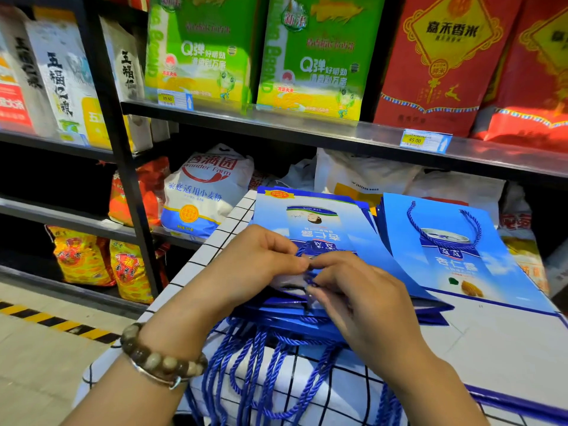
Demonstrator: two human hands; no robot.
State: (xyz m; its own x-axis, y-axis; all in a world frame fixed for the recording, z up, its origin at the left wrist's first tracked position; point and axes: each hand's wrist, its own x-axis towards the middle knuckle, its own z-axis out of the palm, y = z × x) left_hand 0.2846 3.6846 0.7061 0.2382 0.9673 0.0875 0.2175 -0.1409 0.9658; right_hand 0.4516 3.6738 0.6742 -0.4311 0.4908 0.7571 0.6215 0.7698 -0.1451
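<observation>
A stack of flat blue paper gift bags [319, 222] lies on a white table with a black grid cloth [221, 232]. Their blue rope handles [261, 364] hang over the near edge. My left hand [258, 259] and my right hand [353, 290] meet over the top bag, fingertips together. Both pinch the bag's blue rope handle [302, 252] at its top edge. A bead bracelet [159, 358] is on my left wrist. A second stack of the same bags [455, 250] lies to the right, one with its handle on top.
A dark metal shelf [276, 118] stands right behind the table, with green rice bags [196, 47] and red rice bags [439, 63] on top. White flour sacks [203, 192] sit on the lower shelf. A yellow-black floor stripe [55, 322] runs at left.
</observation>
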